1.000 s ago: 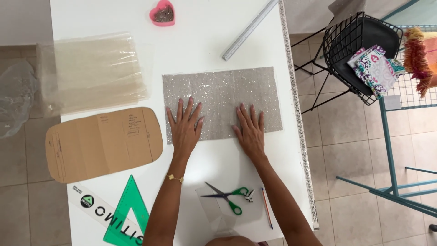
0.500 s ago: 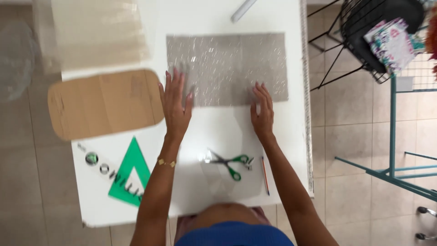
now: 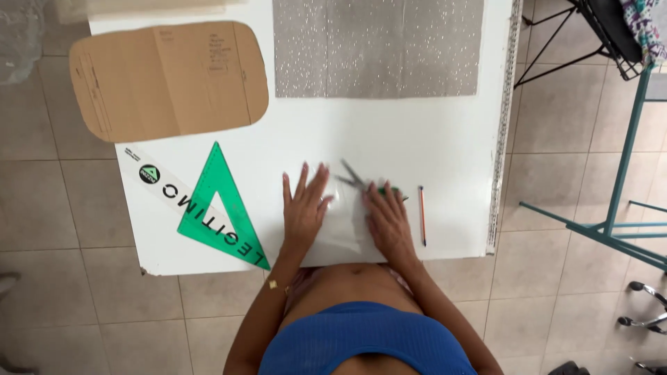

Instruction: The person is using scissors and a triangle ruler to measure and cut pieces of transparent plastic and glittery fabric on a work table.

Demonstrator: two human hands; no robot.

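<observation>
Head view. A white desk [image 3: 417,139] is set on a beige tiled floor, with a teal metal frame [image 3: 618,187] off its right edge.

Step in hand, as judged: both hands are laid at the near edge, over a sheet of clear plastic [image 3: 347,232] and a pair of green-handled scissors [image 3: 368,186]. The left hand [image 3: 303,205] is spread flat, fingers apart, pressing the sheet. The right hand [image 3: 389,222] lies flat beside it, partly covering the scissors' handles; nothing is seen clamped.

The next move would seem to call for a proper grip on the handles.

Scissors: blades closed, pointing toward the far left.

Also listed: a red pencil [image 3: 422,215] just right; a green set square [image 3: 219,205] near the near-left corner; a brown cardboard template [image 3: 170,80] at the far left; grey glitter fabric [image 3: 379,47] at the far edge.
</observation>
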